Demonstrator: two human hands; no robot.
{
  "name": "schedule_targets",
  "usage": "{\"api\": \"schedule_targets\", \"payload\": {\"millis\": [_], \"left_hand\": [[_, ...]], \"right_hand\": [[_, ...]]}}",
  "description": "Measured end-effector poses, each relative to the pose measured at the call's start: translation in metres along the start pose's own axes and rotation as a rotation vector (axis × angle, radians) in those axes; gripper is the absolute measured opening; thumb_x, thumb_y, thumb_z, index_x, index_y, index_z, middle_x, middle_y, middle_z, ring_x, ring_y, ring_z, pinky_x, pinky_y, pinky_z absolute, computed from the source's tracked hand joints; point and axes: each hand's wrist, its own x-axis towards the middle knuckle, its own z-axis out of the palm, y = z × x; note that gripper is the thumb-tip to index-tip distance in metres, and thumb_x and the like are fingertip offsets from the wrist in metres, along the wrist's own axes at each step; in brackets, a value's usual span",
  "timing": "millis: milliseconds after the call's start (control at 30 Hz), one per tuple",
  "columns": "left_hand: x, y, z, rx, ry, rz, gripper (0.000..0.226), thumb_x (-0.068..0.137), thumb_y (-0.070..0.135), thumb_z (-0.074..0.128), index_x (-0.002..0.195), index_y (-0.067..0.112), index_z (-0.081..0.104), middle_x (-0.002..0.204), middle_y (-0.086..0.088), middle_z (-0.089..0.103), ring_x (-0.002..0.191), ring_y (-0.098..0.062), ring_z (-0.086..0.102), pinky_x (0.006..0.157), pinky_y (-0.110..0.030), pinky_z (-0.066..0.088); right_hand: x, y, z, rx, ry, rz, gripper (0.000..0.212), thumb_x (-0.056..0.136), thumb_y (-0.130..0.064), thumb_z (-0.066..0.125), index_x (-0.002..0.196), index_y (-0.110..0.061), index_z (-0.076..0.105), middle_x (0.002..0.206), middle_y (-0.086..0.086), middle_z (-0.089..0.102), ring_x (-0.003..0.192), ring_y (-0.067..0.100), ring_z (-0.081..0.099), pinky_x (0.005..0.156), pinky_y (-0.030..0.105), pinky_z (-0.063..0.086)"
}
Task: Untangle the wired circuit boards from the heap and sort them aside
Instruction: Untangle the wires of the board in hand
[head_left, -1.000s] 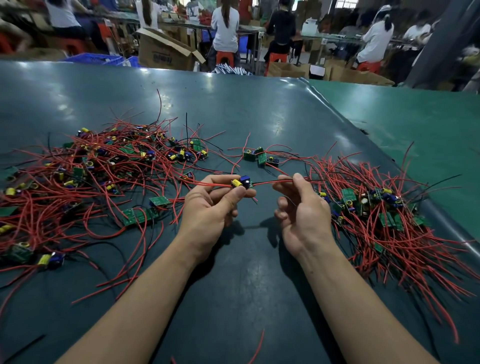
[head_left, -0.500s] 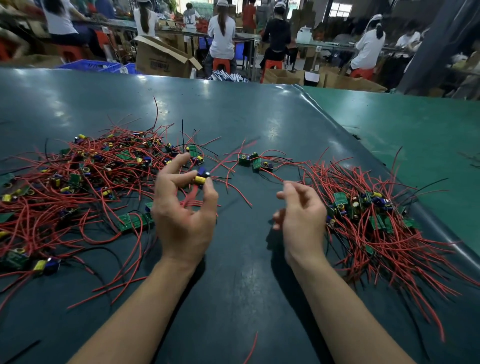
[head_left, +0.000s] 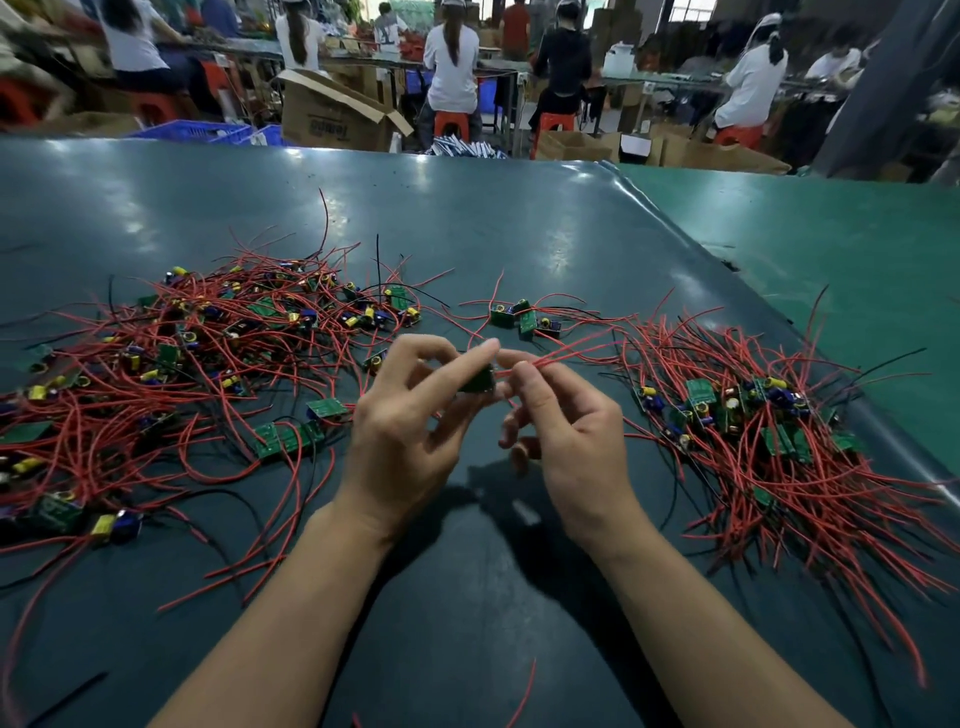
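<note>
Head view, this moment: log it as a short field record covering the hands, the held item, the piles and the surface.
left hand: fingers pinch a small green circuit board above the table
right hand: fingers pinch the red wires leading from that board
tangled heap: boards and red wires, left of the hands
sorted pile: boards with wires fanned out, right of the hands
small cluster: a few boards, beyond the hands
surface: dark green mat

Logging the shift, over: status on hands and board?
Left hand pinches green board. Right hand pinches its red wires. Leads trail toward sorted pile; heap left.
</note>
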Motion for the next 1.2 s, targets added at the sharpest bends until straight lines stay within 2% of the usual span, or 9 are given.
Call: {"api": "schedule_targets", "payload": {"millis": [133,200,333,533,633,700,833,1000,1200], "left_hand": [[-0.001,-0.003,0.001,0.051,-0.03,-0.015,0.04,0.084,0.013,0.075,0.123,0.005,0.066,0.1,-0.009,0.063,0.074,-0.009,0.053,0.067,-0.028,0.053],[-0.002,-0.004,0.001,0.075,0.004,-0.005,0.034,0.085,0.018,0.076,0.115,0.004,0.071,0.099,-0.008,0.068,0.083,-0.017,0.064,0.074,-0.034,0.056],[-0.002,-0.001,0.005,0.139,0.027,-0.006,0.023,0.086,0.023,0.076,0.104,0.008,0.075,0.097,-0.006,0.07,0.087,-0.023,0.069,0.069,-0.04,0.056],[-0.001,-0.001,0.003,0.167,0.052,0.001,0.023,0.086,0.024,0.078,0.102,0.009,0.076,0.095,-0.005,0.071,0.083,-0.023,0.069,0.064,-0.04,0.056],[-0.002,0.001,0.003,0.173,0.046,0.031,0.023,0.085,0.024,0.078,0.102,0.009,0.076,0.095,-0.005,0.071,0.083,-0.022,0.07,0.063,-0.039,0.056],[-0.002,0.001,0.003,0.18,0.045,0.044,0.022,0.085,0.023,0.078,0.102,0.009,0.076,0.094,-0.005,0.071,0.082,-0.022,0.07,0.062,-0.038,0.056],[-0.002,0.001,0.004,0.177,0.041,0.049,0.022,0.085,0.024,0.079,0.102,0.009,0.076,0.093,-0.005,0.071,0.08,-0.022,0.07,0.06,-0.037,0.056],[-0.002,0.003,0.005,0.164,0.037,0.048,0.023,0.084,0.026,0.08,0.102,0.011,0.077,0.093,-0.003,0.071,0.079,-0.02,0.07,0.06,-0.036,0.056],[-0.001,0.006,0.008,0.139,0.006,0.068,0.024,0.086,0.027,0.078,0.103,0.012,0.076,0.093,-0.002,0.071,0.079,-0.02,0.069,0.059,-0.037,0.056]], "right_hand": [[0.004,-0.001,-0.002,0.069,0.093,0.047,0.013,0.089,-0.016,0.065,0.09,-0.006,0.072,0.067,-0.002,0.063,0.048,0.01,0.049,0.038,0.021,0.036],[0.006,0.0,-0.004,0.058,0.15,0.047,0.011,0.088,-0.014,0.067,0.084,-0.006,0.073,0.063,-0.002,0.06,0.046,0.009,0.047,0.038,0.02,0.035],[0.011,0.002,-0.007,0.016,0.249,0.01,0.013,0.088,-0.014,0.071,0.075,-0.011,0.073,0.056,0.0,0.053,0.043,0.01,0.042,0.039,0.02,0.033],[0.021,0.0,-0.023,-0.043,0.46,-0.086,0.012,0.088,-0.018,0.071,0.077,-0.014,0.072,0.048,-0.006,0.05,0.038,0.008,0.038,0.038,0.021,0.03],[0.025,0.002,-0.033,-0.157,0.558,-0.121,0.011,0.09,-0.023,0.07,0.08,-0.019,0.07,0.055,-0.004,0.054,0.047,0.013,0.045,0.047,0.029,0.037],[0.025,0.005,-0.036,-0.332,0.576,-0.2,0.01,0.091,-0.026,0.068,0.082,-0.024,0.067,0.072,0.006,0.061,0.058,0.021,0.05,0.056,0.034,0.043],[0.024,0.005,-0.034,-0.487,0.595,-0.315,0.003,0.093,-0.021,0.064,0.094,-0.019,0.066,0.091,0.005,0.063,0.057,0.016,0.048,0.055,0.035,0.044],[0.023,-0.001,-0.034,-0.414,0.591,-0.301,0.01,0.097,-0.014,0.056,0.093,-0.023,0.057,0.088,0.0,0.06,0.053,0.028,0.052,0.048,0.034,0.044],[0.023,-0.004,-0.034,-0.308,0.52,-0.262,0.019,0.101,-0.013,0.045,0.094,-0.03,0.049,0.078,0.001,0.058,0.035,0.018,0.054,0.035,0.025,0.041]]}}
